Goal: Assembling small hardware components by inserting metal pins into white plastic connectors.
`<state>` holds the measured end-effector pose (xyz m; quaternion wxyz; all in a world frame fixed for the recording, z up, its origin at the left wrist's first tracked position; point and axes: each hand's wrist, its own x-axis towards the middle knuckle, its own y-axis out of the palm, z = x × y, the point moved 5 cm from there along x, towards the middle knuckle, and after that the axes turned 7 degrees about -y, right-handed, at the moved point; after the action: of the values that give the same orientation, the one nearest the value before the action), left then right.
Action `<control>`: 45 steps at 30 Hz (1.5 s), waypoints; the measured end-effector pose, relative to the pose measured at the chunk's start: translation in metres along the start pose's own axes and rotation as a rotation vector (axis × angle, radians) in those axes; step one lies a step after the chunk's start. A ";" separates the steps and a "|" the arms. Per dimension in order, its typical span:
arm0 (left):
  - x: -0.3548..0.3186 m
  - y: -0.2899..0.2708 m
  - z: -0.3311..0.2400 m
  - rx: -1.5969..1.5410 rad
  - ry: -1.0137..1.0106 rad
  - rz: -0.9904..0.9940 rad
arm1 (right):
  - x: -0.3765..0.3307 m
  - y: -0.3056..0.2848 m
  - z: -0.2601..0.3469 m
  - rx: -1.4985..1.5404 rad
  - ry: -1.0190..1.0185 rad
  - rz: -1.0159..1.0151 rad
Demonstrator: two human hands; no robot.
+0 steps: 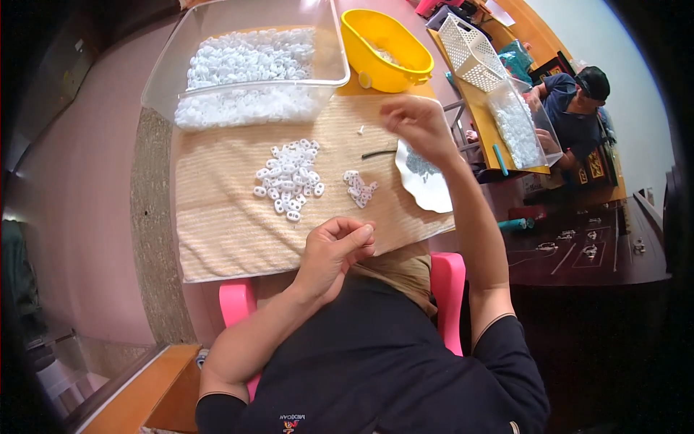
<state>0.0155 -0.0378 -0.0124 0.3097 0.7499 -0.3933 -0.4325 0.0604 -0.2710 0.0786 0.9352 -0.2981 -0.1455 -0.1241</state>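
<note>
My left hand (335,253) is closed at the table's near edge, thumb and fingertips pinched together. Whatever lies between them is hidden or too small to name. Over the far right of the striped cloth hangs my right hand (421,129), its fingers bent and smeared by motion, just in front of the yellow tub (387,72). Beneath it, partly covered, is a white scalloped dish (431,197) with small grey bits. A pile of white oval pieces with two holes (289,177) lies left of a smaller white cluster (359,189). A thin black stick (377,154) touches the dish.
A clear bin (253,105) full of white pieces stands at the far left of the cloth (217,231). One tiny white piece (361,131) lies alone. To the right, a person (571,108) works beside another clear bin (517,130) and a white basket (470,54).
</note>
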 end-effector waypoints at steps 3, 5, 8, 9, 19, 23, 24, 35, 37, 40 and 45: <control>0.000 0.002 0.001 0.037 0.016 0.033 | -0.027 0.051 0.012 -0.018 0.101 0.124; 0.000 0.002 0.002 0.047 0.010 0.003 | -0.035 0.072 0.016 -0.096 0.097 0.197; 0.000 0.001 0.004 0.058 0.014 0.010 | -0.036 0.093 0.030 -0.353 -0.157 0.316; 0.000 0.001 0.005 0.059 0.013 0.008 | -0.036 0.096 0.032 -0.350 -0.157 0.316; -0.003 0.001 0.004 0.072 0.029 -0.018 | -0.036 0.114 0.041 -0.534 -0.195 0.418; -0.003 0.001 0.005 0.058 0.050 -0.025 | -0.034 0.117 0.046 -0.519 -0.227 0.431; -0.003 0.001 0.005 0.058 0.051 -0.025 | -0.033 0.118 0.046 -0.519 -0.228 0.432; -0.005 0.001 0.001 0.074 0.078 -0.047 | -0.033 0.071 0.049 -0.538 -0.156 0.280; -0.004 0.000 0.002 0.074 0.072 -0.051 | -0.040 0.069 0.045 -0.572 -0.126 0.300; -0.003 0.000 0.003 0.081 0.074 -0.056 | -0.049 0.070 0.035 -0.624 -0.054 0.325; -0.003 0.001 0.003 0.091 0.075 -0.066 | -0.055 0.073 0.028 -0.658 0.019 0.398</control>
<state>0.0119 -0.0359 -0.0120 0.2754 0.7914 -0.3759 -0.3956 0.0277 -0.1888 0.0431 0.7966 -0.6036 -0.0284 0.0172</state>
